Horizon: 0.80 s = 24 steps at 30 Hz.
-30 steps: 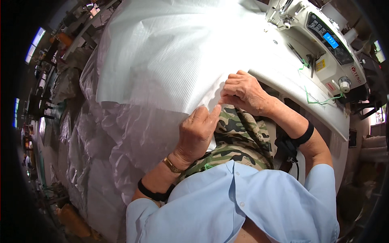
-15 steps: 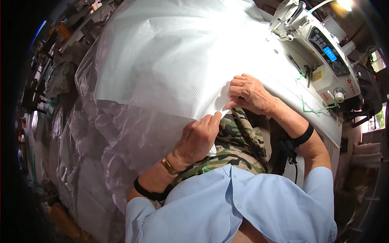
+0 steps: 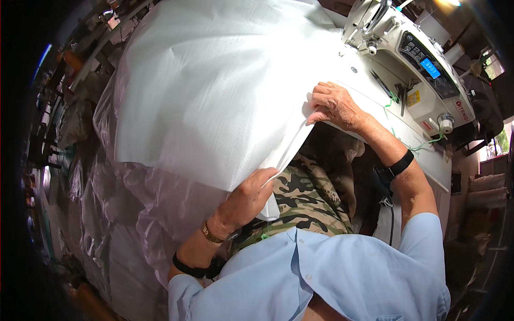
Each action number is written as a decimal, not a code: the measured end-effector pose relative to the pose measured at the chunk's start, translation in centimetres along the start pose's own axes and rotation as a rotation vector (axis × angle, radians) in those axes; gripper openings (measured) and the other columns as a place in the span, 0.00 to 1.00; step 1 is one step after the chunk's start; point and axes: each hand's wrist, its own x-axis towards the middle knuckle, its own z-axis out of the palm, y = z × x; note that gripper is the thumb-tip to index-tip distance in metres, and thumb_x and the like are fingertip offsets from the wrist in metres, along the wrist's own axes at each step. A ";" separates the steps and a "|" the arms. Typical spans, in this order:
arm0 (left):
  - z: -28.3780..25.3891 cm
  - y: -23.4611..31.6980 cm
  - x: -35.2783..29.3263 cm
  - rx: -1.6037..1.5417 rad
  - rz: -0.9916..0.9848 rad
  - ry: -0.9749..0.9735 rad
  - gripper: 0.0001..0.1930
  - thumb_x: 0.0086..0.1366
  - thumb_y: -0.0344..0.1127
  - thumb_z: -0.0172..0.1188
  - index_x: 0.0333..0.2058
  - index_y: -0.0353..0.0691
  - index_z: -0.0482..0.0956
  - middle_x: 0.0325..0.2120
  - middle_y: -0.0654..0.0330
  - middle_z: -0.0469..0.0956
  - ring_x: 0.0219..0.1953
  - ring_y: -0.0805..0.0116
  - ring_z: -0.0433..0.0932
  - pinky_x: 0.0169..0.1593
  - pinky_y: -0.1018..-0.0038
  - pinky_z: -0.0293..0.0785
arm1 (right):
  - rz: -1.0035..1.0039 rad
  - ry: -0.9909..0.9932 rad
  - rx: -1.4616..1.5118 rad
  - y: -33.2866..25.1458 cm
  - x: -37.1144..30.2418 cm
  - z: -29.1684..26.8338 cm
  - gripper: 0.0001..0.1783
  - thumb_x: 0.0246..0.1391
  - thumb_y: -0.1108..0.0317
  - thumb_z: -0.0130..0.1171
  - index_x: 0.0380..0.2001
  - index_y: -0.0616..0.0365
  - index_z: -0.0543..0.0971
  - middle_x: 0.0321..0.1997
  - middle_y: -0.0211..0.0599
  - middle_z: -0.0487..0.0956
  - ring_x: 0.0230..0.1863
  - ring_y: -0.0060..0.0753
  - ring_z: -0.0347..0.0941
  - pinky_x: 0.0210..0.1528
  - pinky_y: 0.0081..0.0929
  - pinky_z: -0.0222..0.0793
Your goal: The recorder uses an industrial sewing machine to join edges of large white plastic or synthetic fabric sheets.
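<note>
Sheet (image 3: 195, 101): White and finely textured, it is spreading across the upper middle of the view, reaching from beside the machine (image 3: 428, 59) toward the person's lap.
Edge: A narrow fold is running slantwise between the left hand (image 3: 247, 197) and the right hand (image 3: 334, 106).
Left hand: It is gripping the near end of that edge, thumb and curled fingers closed on it.
Right hand: It is pinching the same edge farther up, beside the surface (image 3: 375, 109), well apart from the left hand.
Flap (image 3: 270, 209): A small white piece is hanging just below the left hand, over the camouflage trousers (image 3: 313, 195).
Film (image 3: 171, 187): Crumpled and see-through, it is showing below the sheet's lower edge.
Machine: White, for sewing, it is standing on the surface at upper right, its blue screen (image 3: 430, 68) glowing.
Thread (image 3: 428, 146): Green, it is trailing near the machine.
Person: The sewer is wearing a pale blue shirt (image 3: 364, 262), black forearm straps (image 3: 401, 164) and a gold-coloured watch (image 3: 212, 234).
</note>
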 end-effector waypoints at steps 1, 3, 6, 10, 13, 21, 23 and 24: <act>0.1 -0.1 -0.1 -0.015 -0.012 -0.005 0.12 0.61 0.22 0.58 0.45 0.30 0.79 0.33 0.46 0.80 0.33 0.51 0.80 0.39 0.66 0.75 | 0.017 -0.004 0.007 0.4 0.0 -0.1 0.27 0.42 0.43 0.67 0.25 0.55 0.71 0.26 0.34 0.69 0.32 0.41 0.70 0.36 0.35 0.67; 0.2 -0.4 -0.2 0.036 0.025 -0.034 0.12 0.62 0.21 0.58 0.45 0.29 0.78 0.32 0.46 0.80 0.33 0.51 0.80 0.39 0.66 0.75 | 0.048 -0.001 0.014 1.3 -0.1 -0.3 0.27 0.42 0.43 0.67 0.27 0.55 0.71 0.27 0.34 0.70 0.33 0.42 0.70 0.37 0.35 0.67; 0.4 -1.0 -0.4 0.073 0.045 -0.108 0.13 0.62 0.20 0.56 0.47 0.26 0.77 0.31 0.45 0.78 0.32 0.51 0.78 0.39 0.65 0.74 | 0.084 -0.019 0.033 2.7 -0.3 -0.6 0.29 0.41 0.40 0.66 0.30 0.54 0.72 0.30 0.34 0.71 0.35 0.41 0.71 0.39 0.35 0.68; 0.9 -1.5 -0.5 0.172 0.102 -0.197 0.16 0.61 0.18 0.57 0.49 0.25 0.75 0.32 0.44 0.77 0.33 0.50 0.77 0.39 0.64 0.74 | 0.118 -0.023 0.026 4.8 -0.5 -1.0 0.32 0.41 0.35 0.64 0.31 0.54 0.72 0.32 0.32 0.72 0.36 0.39 0.72 0.43 0.35 0.67; 2.1 -1.2 -0.5 0.353 0.229 -0.234 0.17 0.59 0.18 0.57 0.49 0.26 0.75 0.29 0.46 0.74 0.32 0.49 0.76 0.38 0.63 0.74 | 0.119 -0.010 -0.031 6.2 -0.7 -1.4 0.33 0.44 0.32 0.59 0.32 0.54 0.72 0.31 0.32 0.72 0.38 0.39 0.72 0.49 0.39 0.65; 5.0 -1.0 1.0 0.267 0.315 -0.335 0.08 0.58 0.20 0.59 0.37 0.29 0.73 0.22 0.51 0.66 0.24 0.53 0.71 0.30 0.63 0.70 | 0.442 0.262 -0.274 6.2 -1.7 -0.4 0.31 0.48 0.40 0.63 0.39 0.58 0.74 0.39 0.40 0.76 0.44 0.45 0.74 0.55 0.41 0.71; 5.2 -1.3 1.4 0.266 0.311 -0.363 0.07 0.58 0.20 0.59 0.35 0.30 0.73 0.22 0.52 0.66 0.23 0.53 0.71 0.30 0.64 0.70 | 0.552 0.199 -0.297 5.8 -1.9 -0.2 0.30 0.48 0.42 0.65 0.38 0.59 0.76 0.39 0.44 0.77 0.44 0.43 0.75 0.50 0.40 0.75; 5.2 -1.5 1.6 0.263 0.301 -0.374 0.06 0.57 0.20 0.60 0.33 0.32 0.73 0.22 0.53 0.66 0.23 0.54 0.71 0.30 0.64 0.71 | 0.565 0.198 -0.294 5.6 -2.1 -0.2 0.30 0.48 0.42 0.65 0.38 0.59 0.76 0.39 0.44 0.77 0.44 0.43 0.75 0.50 0.40 0.75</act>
